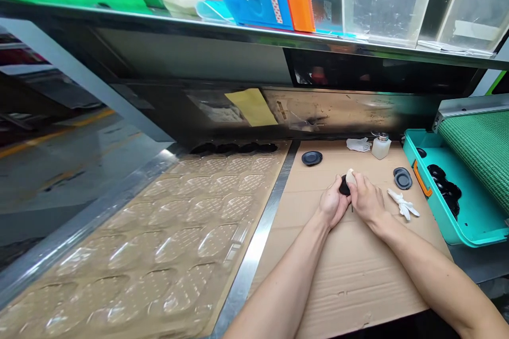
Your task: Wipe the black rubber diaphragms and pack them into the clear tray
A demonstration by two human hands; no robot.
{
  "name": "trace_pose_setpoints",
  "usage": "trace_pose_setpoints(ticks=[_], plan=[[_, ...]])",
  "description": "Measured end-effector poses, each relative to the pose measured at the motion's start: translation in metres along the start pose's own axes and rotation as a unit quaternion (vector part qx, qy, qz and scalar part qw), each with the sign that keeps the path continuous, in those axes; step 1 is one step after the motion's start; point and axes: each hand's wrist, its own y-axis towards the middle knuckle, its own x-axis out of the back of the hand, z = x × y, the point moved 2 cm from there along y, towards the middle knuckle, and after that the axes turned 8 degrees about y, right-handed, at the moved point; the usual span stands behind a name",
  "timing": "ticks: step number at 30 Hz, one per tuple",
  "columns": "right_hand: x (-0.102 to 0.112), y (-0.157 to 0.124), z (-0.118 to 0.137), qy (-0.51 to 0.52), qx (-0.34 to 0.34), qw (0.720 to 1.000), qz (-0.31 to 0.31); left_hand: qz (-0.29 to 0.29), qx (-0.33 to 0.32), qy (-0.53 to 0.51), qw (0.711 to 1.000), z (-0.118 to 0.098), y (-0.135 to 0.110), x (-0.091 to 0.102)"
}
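Left fingers [344,203] grip a black piece [343,187] above the tabletop [345,275]; right fingers [358,182] press a pale pad [350,176] to it. Progress seems early: four black discs [227,149] line the clear tray's [170,204] far edge. More black parts [444,188] lie in the teal bin [445,225] beyond the tabletop's right edge. Nothing apparently obstructs the hands.

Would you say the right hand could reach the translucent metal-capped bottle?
Probably yes: only bare brown cardboard appears between the right hand and the bottle, though that hand holds a pale pad.
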Motion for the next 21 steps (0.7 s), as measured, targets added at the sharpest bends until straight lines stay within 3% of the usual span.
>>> trace_pose_setpoints(ticks=[5,9,13,17,21], plan=[[-0.001,-0.007,0.001,-0.007,0.049,0.998,0.041,0.013,0.032,-0.008,0.999,0.002,-0.004,-0.002],[0.002,-0.001,-0.004,-0.023,0.005,1.0,0.002,-0.024,0.017,-0.009,1.0,-0.001,-0.005,-0.004],[0.001,0.001,-0.005,-0.039,0.038,0.998,0.031,-0.027,0.043,-0.023,0.998,-0.002,-0.006,-0.006],[0.008,0.0,-0.007,-0.069,-0.028,0.997,0.004,-0.041,0.039,-0.005,0.998,-0.001,-0.006,-0.006],[0.011,0.001,-0.005,-0.083,-0.009,0.996,0.029,-0.028,0.029,0.016,0.999,0.002,-0.006,-0.006]])
